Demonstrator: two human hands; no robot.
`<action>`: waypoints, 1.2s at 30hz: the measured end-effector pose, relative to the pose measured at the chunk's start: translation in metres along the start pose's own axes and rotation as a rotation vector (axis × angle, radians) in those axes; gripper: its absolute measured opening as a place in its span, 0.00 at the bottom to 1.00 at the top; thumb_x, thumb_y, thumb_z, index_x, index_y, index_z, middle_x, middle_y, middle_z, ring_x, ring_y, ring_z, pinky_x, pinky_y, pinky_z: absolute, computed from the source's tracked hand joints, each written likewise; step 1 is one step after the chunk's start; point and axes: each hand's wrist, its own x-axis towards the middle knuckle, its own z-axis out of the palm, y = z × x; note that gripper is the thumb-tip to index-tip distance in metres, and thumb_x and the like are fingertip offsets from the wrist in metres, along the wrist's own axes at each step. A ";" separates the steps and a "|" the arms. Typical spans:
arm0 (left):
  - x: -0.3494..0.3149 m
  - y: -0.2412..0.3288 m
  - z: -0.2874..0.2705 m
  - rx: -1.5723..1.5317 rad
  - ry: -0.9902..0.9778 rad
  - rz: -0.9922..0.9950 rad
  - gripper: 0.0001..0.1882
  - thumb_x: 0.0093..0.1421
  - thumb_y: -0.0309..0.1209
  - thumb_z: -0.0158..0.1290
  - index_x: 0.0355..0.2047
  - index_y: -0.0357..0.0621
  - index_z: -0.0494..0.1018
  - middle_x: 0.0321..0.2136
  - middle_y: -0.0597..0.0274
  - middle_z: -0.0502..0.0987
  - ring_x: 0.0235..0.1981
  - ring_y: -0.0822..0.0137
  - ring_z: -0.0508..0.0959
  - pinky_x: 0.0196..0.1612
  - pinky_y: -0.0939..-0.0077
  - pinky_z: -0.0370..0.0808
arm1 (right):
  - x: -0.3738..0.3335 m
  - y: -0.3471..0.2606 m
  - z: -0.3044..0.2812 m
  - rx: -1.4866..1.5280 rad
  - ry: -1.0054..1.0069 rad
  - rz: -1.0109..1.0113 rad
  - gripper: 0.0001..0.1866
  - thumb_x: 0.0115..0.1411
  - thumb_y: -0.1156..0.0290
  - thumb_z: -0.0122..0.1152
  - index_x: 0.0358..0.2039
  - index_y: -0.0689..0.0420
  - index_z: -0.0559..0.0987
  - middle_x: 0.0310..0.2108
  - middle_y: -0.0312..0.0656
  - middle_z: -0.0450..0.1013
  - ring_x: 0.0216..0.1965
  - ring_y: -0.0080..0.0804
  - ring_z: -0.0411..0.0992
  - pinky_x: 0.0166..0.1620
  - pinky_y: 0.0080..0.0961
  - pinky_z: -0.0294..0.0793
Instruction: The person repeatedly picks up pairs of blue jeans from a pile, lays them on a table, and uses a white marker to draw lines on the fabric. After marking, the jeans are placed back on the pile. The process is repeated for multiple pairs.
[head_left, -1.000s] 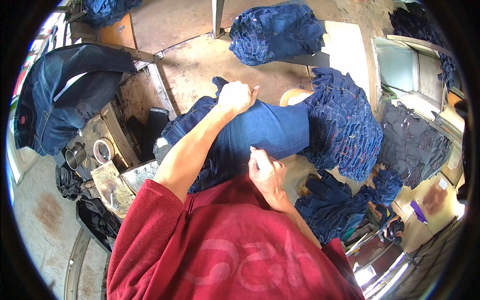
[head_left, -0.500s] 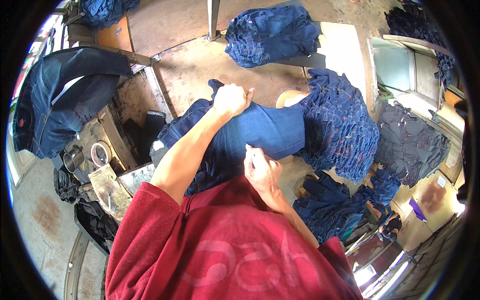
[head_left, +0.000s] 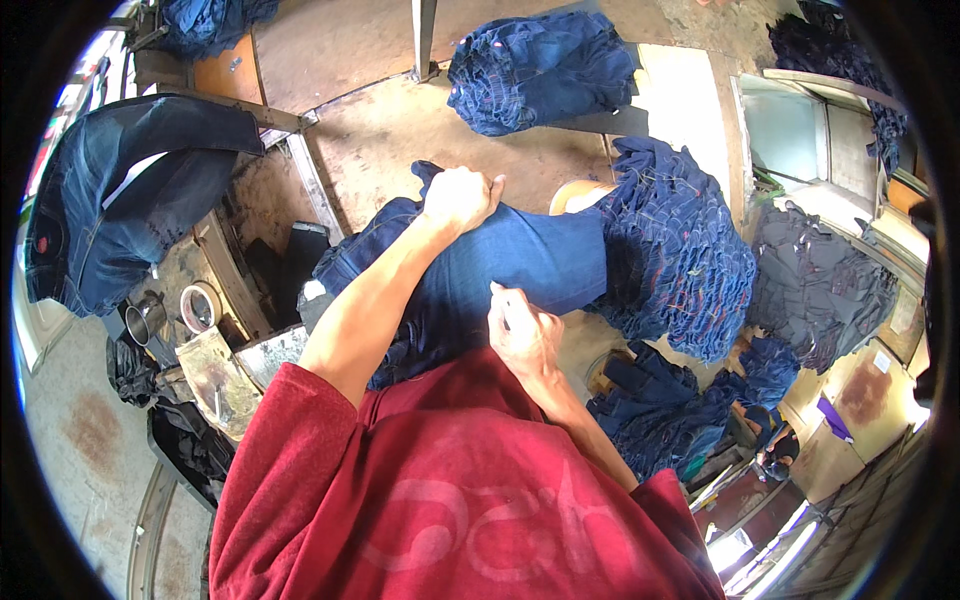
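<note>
A pair of blue jeans [head_left: 545,258] lies stretched across in front of me, one leg reaching right toward a stack of folded denim [head_left: 685,255]. My left hand [head_left: 462,200] is closed at the far edge of that leg, fingers curled over the cloth. Darker, bunched denim [head_left: 365,248] continues beneath my left forearm. Close to my body, my right hand [head_left: 525,335] is closed in a pinch by the leg's near edge. Whatever sits between its fingers is too small or hidden to name.
Another denim pile [head_left: 540,72] lies beyond. Dark jeans [head_left: 140,190] drape at the left, above a tape roll [head_left: 200,307] and a metal cup [head_left: 147,320]. Grey garments [head_left: 820,285] and more denim [head_left: 650,410] are heaped at the right. A metal post [head_left: 424,40] stands at the back.
</note>
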 end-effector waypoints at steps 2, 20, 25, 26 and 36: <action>0.000 0.000 -0.001 0.016 -0.004 0.008 0.32 0.74 0.50 0.51 0.19 0.42 0.85 0.18 0.42 0.82 0.23 0.44 0.86 0.32 0.52 0.84 | 0.002 0.001 0.005 -0.052 0.007 -0.019 0.03 0.66 0.70 0.68 0.35 0.48 0.82 0.15 0.37 0.75 0.16 0.35 0.78 0.20 0.36 0.76; 0.000 -0.004 0.008 0.010 -0.008 0.002 0.30 0.73 0.49 0.52 0.20 0.41 0.85 0.20 0.41 0.82 0.24 0.44 0.86 0.33 0.53 0.84 | 0.001 -0.001 -0.008 -0.119 -0.134 0.018 0.05 0.66 0.69 0.70 0.42 0.50 0.83 0.19 0.38 0.79 0.19 0.41 0.80 0.24 0.41 0.79; -0.006 0.009 -0.034 -0.065 -0.158 0.046 0.21 0.69 0.47 0.60 0.31 0.40 0.84 0.29 0.44 0.85 0.33 0.42 0.87 0.40 0.50 0.83 | 0.001 0.009 -0.041 0.187 -0.051 0.260 0.17 0.73 0.71 0.64 0.59 0.55 0.76 0.30 0.41 0.86 0.29 0.42 0.86 0.36 0.38 0.83; -0.016 0.013 -0.048 -0.081 -0.087 0.043 0.19 0.68 0.46 0.62 0.34 0.40 0.82 0.30 0.45 0.85 0.34 0.42 0.86 0.41 0.50 0.82 | 0.003 0.013 -0.043 0.150 -0.014 0.247 0.16 0.72 0.73 0.64 0.58 0.56 0.76 0.34 0.44 0.85 0.32 0.44 0.86 0.38 0.39 0.83; -0.201 0.043 -0.069 0.115 0.210 0.112 0.09 0.61 0.38 0.68 0.38 0.50 0.85 0.42 0.66 0.78 0.46 0.58 0.74 0.50 0.59 0.71 | -0.003 0.043 0.014 -0.090 0.126 -0.208 0.08 0.66 0.63 0.72 0.37 0.50 0.81 0.32 0.33 0.82 0.34 0.36 0.79 0.38 0.37 0.72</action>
